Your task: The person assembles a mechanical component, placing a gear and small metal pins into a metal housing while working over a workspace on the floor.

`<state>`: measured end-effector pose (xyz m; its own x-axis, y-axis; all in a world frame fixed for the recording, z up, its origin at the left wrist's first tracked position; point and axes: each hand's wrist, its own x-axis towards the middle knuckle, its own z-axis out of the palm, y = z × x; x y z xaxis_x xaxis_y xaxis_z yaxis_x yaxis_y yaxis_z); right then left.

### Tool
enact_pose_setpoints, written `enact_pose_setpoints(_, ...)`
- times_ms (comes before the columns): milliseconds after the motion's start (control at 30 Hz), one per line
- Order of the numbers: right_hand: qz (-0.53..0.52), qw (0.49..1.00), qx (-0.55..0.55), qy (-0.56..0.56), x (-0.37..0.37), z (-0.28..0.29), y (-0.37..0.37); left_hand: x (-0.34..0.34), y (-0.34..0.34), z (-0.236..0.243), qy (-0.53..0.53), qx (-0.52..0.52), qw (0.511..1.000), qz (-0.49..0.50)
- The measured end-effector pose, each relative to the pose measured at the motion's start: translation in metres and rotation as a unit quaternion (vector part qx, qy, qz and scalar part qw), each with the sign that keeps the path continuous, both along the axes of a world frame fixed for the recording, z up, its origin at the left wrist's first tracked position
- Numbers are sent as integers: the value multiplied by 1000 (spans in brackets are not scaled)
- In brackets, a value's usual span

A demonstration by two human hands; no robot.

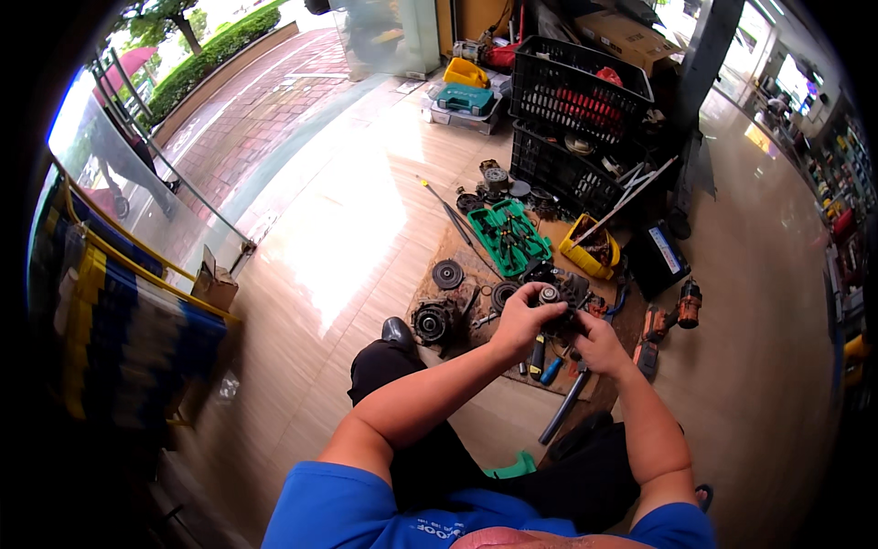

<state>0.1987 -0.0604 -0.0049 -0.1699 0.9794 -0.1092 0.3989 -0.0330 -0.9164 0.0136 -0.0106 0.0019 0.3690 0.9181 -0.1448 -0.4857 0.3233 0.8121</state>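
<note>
A person sits low over a flat brown mat (446,247) on a shiny tiled floor. The left hand (523,322) grasps a small round metal part with a dark rim (549,295) between thumb and fingers, above the mat's near-right area. The right hand (599,344) is just beside it on the right, fingers bent; their tips are partly hidden, so I cannot tell whether they grip. On the mat's left are a black grooved disc (448,274) and a dark round motor-like unit (433,322). Farther off lies an open green plastic tool case (506,240); to its right, a yellow plastic bin (590,262). An orange-and-black cordless power tool (651,334) lies right of the hands.
</note>
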Motion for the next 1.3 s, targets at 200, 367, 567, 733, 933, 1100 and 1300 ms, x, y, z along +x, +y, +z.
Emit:
enact_pose_setpoints(200, -44, 996, -16, 75, -11, 9, -2, -3, -7, 8, 29, 5, 999, -41)
enact_pose_setpoints(367, -60, 997, 27, 29, -15, 20, -6, -9, -4, 10, -16, -23, 999, -39)
enact_pose_setpoints(567, -42, 997, 55, -15, -7, 31, -6, -13, 1, 17, -54, -53, 997, -34)
enact_pose_setpoints(733, 1, 995, 86, -53, -5, 41, -5, -11, 1, 17, -55, -63, 995, -47)
enact_pose_setpoints(933, -43, 994, 72, -72, -8, 37, -6, -12, 3, 18, -64, -70, 995, -42)
enact_pose_setpoints(1100, -70, 994, 64, -56, -9, 38, -9, -10, -2, 19, -36, -64, 996, -56)
enact_pose_setpoints(1300, -73, 990, 107, -62, -8, 30, -10, -7, -5, 11, 0, -40, 996, -74)
